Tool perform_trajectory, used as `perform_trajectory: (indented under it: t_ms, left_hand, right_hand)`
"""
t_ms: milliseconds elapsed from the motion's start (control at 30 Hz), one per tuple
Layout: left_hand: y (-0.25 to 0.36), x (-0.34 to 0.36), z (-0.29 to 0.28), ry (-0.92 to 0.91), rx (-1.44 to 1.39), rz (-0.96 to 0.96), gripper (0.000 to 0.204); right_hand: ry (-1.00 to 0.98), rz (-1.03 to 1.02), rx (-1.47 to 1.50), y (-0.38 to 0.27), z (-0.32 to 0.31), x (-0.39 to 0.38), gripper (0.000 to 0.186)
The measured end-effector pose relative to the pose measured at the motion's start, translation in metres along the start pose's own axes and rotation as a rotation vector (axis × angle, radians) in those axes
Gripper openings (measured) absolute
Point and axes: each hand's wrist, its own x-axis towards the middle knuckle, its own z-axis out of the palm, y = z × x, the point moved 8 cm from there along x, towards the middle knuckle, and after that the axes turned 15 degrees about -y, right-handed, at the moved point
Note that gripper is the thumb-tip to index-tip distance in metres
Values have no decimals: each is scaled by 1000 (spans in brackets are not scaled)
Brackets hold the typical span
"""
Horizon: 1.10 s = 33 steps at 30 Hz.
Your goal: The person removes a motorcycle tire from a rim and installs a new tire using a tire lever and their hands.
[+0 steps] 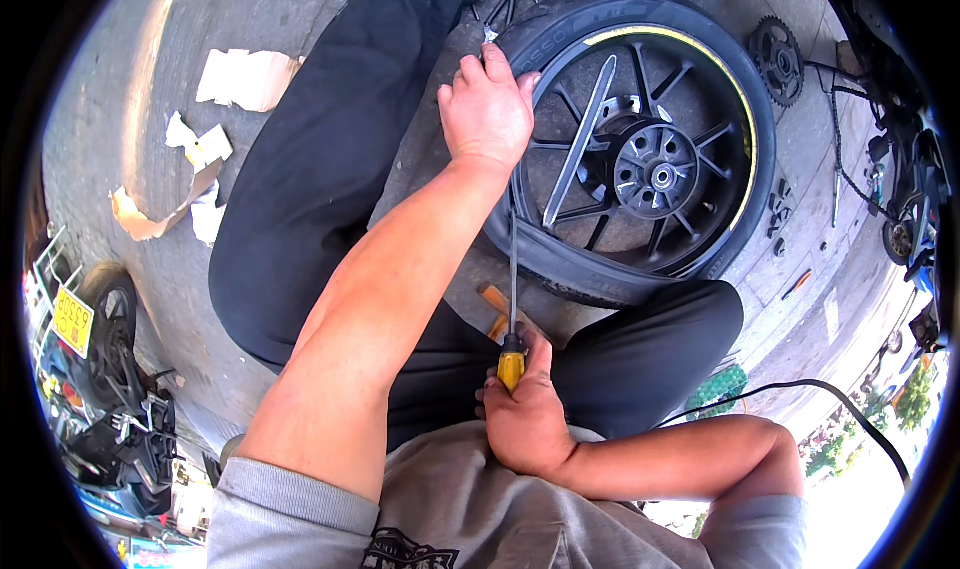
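Between the knees, screwdriver in right fingers apparently reaches tyre.

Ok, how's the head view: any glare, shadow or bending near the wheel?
Head view: hard sunlight; the pavement washes out pale upper left; the scene past the person's right elbow blows out. The wheel and both hands stay sharp. Fisheye bends edges, with a black rim around the picture.

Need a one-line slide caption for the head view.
Left hand presses the tyre of a motorcycle wheel while right hand levers a yellow-handled screwdriver at its edge.
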Motion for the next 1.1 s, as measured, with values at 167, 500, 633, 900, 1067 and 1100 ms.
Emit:
perform_trajectory:
  t_ms: [167, 500, 633, 900, 1067, 1100]
  left_hand:
    - [-1, 0, -1, 0, -14, 16, 71]
    - [5, -1, 0, 66, -36, 9, 72]
    - [5, -4, 1, 112, -48, 9, 69]
    - [6, -2, 1, 28, -53, -24, 71]
    - [1, -4, 3, 46, -21, -35, 69]
    - [-2, -4, -2, 40, -26, -42, 71]
  right_hand:
    - [-14, -6, 19, 7, 5, 4, 73]
    - [-44, 3, 39, 18, 25, 9, 77]
    - [-73, -17, 42, 14, 23, 12, 79]
    - [-157, -30, -53, 5, -57, -9, 72]
    - [-90, 49, -827, -16, -189, -76, 61]
    - [-31, 121, -664, -14, -212, -93, 59]
